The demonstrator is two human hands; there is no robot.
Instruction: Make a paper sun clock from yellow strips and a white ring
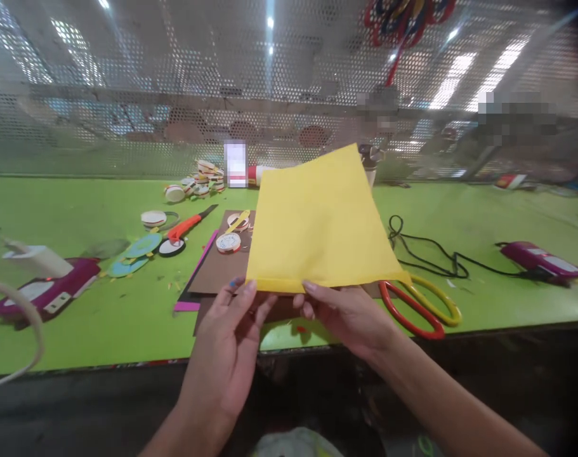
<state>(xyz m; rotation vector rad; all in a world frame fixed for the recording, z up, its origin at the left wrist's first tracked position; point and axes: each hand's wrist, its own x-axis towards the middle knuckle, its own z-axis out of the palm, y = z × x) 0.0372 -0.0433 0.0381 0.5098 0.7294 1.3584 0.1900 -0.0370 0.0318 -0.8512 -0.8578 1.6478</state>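
Note:
A yellow sheet (312, 222), paper or felt, is held up over the green table, with a narrow fold along its near edge. My left hand (234, 330) pinches that folded edge at its left end, thumb on top and fingers beneath. My right hand (346, 314) grips the same edge near the middle, thumb on top. Under the yellow sheet lie brown sheets (210, 273) with a magenta sheet (188, 306) showing at the left. Red and yellow oval handles (415, 314) stick out to the right of my right hand; what they belong to is hidden.
Orange-handled scissors (186, 228) and blue-green paper discs (143, 245) lie left. Purple power strips stand at far left (45, 289) and right (543, 257), the right one with a black cable (431, 244). Rolls of tape (174, 192) and a lit phone (235, 164) are behind, before a perforated screen.

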